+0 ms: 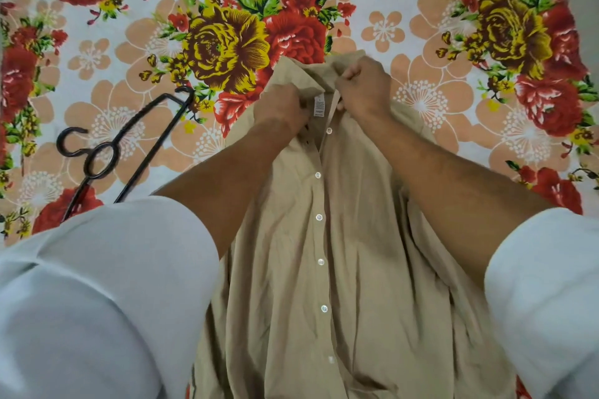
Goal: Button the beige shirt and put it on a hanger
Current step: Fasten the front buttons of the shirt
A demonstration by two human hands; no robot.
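Observation:
The beige shirt (324, 253) lies front-up on the flowered sheet, collar away from me. Several white buttons run down its closed placket; the neck stays parted, showing a white label. My left hand (280, 110) pinches the left edge of the placket just below the collar. My right hand (364, 87) pinches the right edge at the collar, opposite the left. A black hanger (152, 142) lies on the sheet to the left of the shirt, its hook toward the left edge, its lower part hidden behind my white sleeve.
A flowered bedsheet (227, 42) in red, yellow and peach covers the whole surface. My white sleeves (107, 285) fill the lower left and lower right corners. The sheet's edge shows at the far left and upper right.

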